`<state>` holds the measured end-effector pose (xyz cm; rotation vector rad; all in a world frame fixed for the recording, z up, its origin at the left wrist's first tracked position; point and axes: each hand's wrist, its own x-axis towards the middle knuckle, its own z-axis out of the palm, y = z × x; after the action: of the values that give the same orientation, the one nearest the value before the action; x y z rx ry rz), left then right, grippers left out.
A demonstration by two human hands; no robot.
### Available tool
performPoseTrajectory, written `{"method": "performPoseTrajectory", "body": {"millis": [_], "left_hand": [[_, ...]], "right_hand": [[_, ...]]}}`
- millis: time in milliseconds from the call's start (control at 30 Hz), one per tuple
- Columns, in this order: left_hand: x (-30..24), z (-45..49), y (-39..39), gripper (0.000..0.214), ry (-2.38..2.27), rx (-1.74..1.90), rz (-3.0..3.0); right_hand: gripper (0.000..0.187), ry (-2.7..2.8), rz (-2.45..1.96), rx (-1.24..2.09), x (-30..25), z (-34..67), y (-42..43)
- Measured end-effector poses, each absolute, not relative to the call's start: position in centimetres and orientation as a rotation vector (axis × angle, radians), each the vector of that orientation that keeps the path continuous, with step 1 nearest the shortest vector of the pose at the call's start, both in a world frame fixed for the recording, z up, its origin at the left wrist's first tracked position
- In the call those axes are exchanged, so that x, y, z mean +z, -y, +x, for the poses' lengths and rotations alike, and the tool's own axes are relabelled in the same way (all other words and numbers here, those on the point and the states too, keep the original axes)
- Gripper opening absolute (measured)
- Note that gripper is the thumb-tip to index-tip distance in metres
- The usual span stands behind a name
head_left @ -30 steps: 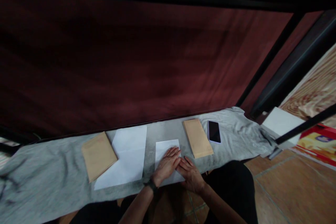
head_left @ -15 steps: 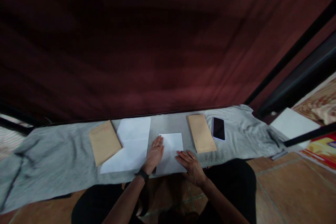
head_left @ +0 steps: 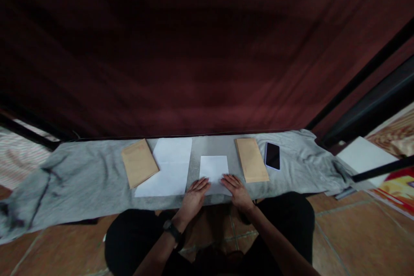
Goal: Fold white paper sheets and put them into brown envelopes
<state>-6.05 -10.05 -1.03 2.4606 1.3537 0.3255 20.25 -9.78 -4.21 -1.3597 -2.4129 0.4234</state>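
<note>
A folded sheet of white paper lies on the grey cloth in front of me. My left hand rests its outstretched fingers on the paper's near left edge. On the near right edge lie the fingers of my right hand, also stretched out flat. Neither hand is closed on anything. To the left is a larger white sheet with a crease across it, partly covered by brown envelopes. Another brown envelope stack lies to the right of the paper.
A phone with a dark screen lies right of the envelopes. Grey cloth covers the long, narrow surface. Behind it rises a dark red panel. Black bars and a white board are at the right, above tiled floor.
My left hand has slid from the paper's upper left side down to its near left edge. The right hand stays by the near right edge. The view has shifted slightly.
</note>
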Motion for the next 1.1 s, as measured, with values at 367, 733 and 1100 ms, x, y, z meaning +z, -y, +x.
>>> {"method": "performPoseTrajectory", "body": {"millis": [367,733,1100], "left_hand": [[-3.6,-4.8,10.8,0.068,-1.446,0.234,2.757],[-5.2,-4.4,11.0,0.057,-1.518,0.215,2.842],[-4.7,-4.4,11.0,0.065,-1.502,0.213,2.791]], "right_hand": [[0.056,2.305,-1.313,0.792,-2.3,20.6,10.1],[0.046,2.427,-1.382,0.040,-4.9,13.7,5.4],[0.053,2.077,-1.706,0.099,-6.0,16.0,3.7]]}}
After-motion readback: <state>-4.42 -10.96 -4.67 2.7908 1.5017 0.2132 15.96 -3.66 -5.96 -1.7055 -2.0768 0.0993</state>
